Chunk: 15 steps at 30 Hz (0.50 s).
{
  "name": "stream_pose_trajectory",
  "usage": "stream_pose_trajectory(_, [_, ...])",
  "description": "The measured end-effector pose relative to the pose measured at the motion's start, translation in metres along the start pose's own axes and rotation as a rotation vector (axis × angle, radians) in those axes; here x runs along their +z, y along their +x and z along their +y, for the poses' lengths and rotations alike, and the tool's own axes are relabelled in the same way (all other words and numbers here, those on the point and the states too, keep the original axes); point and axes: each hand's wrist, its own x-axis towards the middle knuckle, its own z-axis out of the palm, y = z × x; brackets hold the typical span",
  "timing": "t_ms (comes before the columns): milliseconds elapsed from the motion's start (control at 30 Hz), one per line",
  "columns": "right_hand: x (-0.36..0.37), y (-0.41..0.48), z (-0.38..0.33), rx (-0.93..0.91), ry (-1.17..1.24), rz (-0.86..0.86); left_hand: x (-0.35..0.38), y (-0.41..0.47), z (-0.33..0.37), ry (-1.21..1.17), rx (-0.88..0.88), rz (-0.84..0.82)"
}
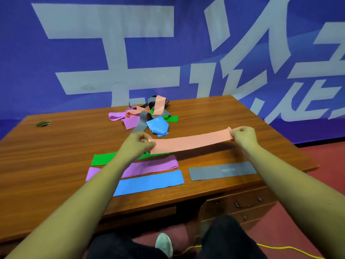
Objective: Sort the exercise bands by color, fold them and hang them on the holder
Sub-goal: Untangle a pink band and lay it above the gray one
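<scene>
A salmon-pink band (190,142) is stretched flat between my hands just above the wooden desk (56,146). My left hand (140,142) pinches its left end and my right hand (242,135) pinches its right end. Below it, laid flat in rows, lie a green band (101,159), a purple band (153,166) and a blue band (149,182), partly hidden by my left forearm. A grey band (222,171) lies flat to their right. A tangled pile of bands (143,114) in pink, purple, grey, blue and green sits at the desk's back. No holder is in view.
A round cable hole (43,123) is in the desk's back left. Drawers with handles (248,202) sit under the right side. A blue banner wall (168,53) stands right behind the desk. A yellow cord (280,248) runs across the red floor near my shoe.
</scene>
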Motion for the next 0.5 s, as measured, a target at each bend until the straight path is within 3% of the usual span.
stream_pose_trajectory(167, [-0.04,0.024,0.033,-0.005,-0.168,0.104,0.057,0.015,0.012,0.033,0.05,-0.134])
stream_pose_trajectory(500, [-0.066,0.049,0.069,-0.089,-0.433,0.078,0.118,0.032,0.007,0.342,0.264,-0.119])
